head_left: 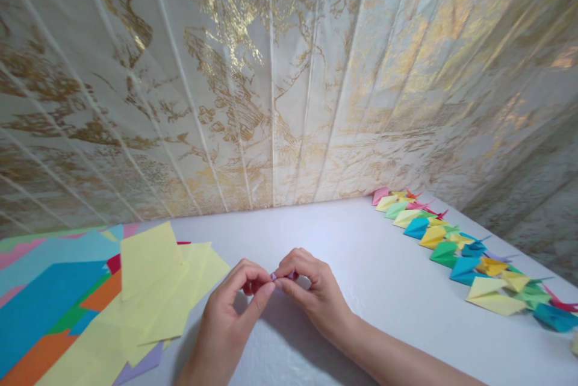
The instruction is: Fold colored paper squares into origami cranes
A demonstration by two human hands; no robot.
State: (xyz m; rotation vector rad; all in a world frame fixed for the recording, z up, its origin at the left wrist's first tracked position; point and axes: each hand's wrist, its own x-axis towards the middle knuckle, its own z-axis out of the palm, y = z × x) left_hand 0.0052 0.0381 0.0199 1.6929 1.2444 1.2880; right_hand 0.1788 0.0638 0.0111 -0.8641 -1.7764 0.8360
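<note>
Close together above the white table (289, 229), my left hand (237, 301) and my right hand (313, 289) pinch a small piece of folded purple paper (273, 276) between thumbs and fingertips. Most of the paper is hidden by the fingers, so its shape cannot be made out. Both hands are closed on it, with the fingertips nearly touching. Left of my left hand lies a spread of loose yellow paper sheets (151, 259).
More coloured sheets, among them a blue sheet (49, 301) and an orange sheet (43, 350), overlap on the left. Rows of folded paper cranes (445, 253) line the table's right side. A gold-patterned curtain (235, 85) hangs behind the table.
</note>
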